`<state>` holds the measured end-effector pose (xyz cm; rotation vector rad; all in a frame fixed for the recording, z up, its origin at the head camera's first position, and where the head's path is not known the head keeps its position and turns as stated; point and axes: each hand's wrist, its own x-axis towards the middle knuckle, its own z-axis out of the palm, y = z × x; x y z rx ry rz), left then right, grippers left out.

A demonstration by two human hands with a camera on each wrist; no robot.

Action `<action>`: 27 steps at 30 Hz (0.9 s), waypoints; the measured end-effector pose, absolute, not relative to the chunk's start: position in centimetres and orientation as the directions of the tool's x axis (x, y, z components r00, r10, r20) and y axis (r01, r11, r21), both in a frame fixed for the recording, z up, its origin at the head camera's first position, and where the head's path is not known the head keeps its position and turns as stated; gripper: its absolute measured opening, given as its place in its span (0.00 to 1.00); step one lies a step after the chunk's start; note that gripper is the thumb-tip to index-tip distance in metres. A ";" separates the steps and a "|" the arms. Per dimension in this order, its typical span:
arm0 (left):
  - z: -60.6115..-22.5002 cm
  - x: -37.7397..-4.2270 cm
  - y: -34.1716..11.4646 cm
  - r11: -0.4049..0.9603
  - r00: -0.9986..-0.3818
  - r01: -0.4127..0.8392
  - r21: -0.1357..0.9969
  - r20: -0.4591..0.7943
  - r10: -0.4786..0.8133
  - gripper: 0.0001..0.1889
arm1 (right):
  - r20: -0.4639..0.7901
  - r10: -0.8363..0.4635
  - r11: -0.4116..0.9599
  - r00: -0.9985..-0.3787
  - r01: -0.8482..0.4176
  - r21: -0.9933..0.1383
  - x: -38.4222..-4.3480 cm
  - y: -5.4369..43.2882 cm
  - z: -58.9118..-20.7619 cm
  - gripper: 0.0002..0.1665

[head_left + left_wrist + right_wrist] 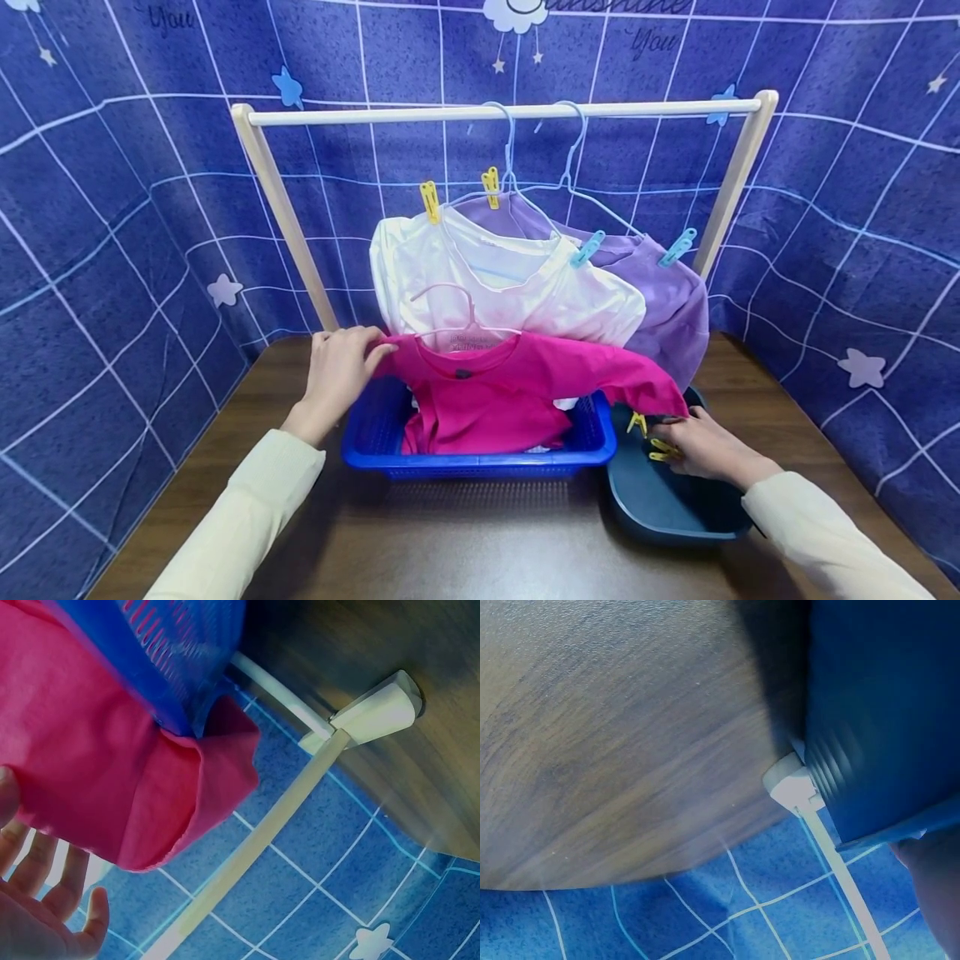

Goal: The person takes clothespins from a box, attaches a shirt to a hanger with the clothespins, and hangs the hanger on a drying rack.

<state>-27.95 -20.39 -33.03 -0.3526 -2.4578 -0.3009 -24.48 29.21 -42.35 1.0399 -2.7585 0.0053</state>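
A bright pink long-sleeved shirt (480,408) lies over the blue basket, with a pink hanger (471,308) in its neck. My left hand (337,371) pinches its left shoulder between thumb and fingers; in the left wrist view the other fingers (69,885) spread below the cloth. My right hand (708,446) reaches into the dark teal basin (675,508), beside the pink sleeve's end. A yellow clothespin (663,451) is at its fingers, and another yellow clothespin (637,423) is just left. The sleeve hides some fingertips, so a grip on the clothespin is unclear.
Behind the basket (480,462) stands a rack with a white rail (337,115). A white shirt (517,292) and a purple shirt (671,304) hang there on blue hangers, each clipped with yellow and blue clothespins. Beneath is a brown wooden table (480,533).
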 end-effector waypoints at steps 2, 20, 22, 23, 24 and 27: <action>-33.0 -28.0 -20.4 0.939 -0.769 0.317 0.134 0.616 0.171 0.12 | 0.179 -0.652 0.755 -0.737 -0.653 0.061 -24.3 29.2 -42.1 0.22; -32.9 -28.7 -20.3 0.936 -0.764 0.304 0.175 0.632 0.130 0.13 | 0.284 -0.622 0.775 -0.729 -0.625 0.092 -23.0 28.5 -39.6 0.25; -32.8 -28.7 -20.3 0.934 -0.760 0.307 0.184 0.638 0.124 0.13 | 0.313 -0.625 0.770 -0.715 -0.630 0.100 -23.0 28.5 -39.2 0.25; -32.8 -28.7 -20.2 0.933 -0.759 0.308 0.188 0.640 0.121 0.13 | 0.333 -0.630 0.764 -0.701 -0.636 0.107 -23.0 28.5 -39.0 0.24; -32.7 -28.7 -20.2 0.932 -0.758 0.308 0.192 0.641 0.119 0.13 | 0.357 -0.635 0.759 -0.686 -0.640 0.119 -23.0 28.5 -38.8 0.24; -32.6 -28.8 -20.1 0.929 -0.756 0.309 0.205 0.646 0.109 0.13 | 0.421 -0.646 0.743 -0.637 -0.652 0.154 -23.1 28.5 -38.2 0.24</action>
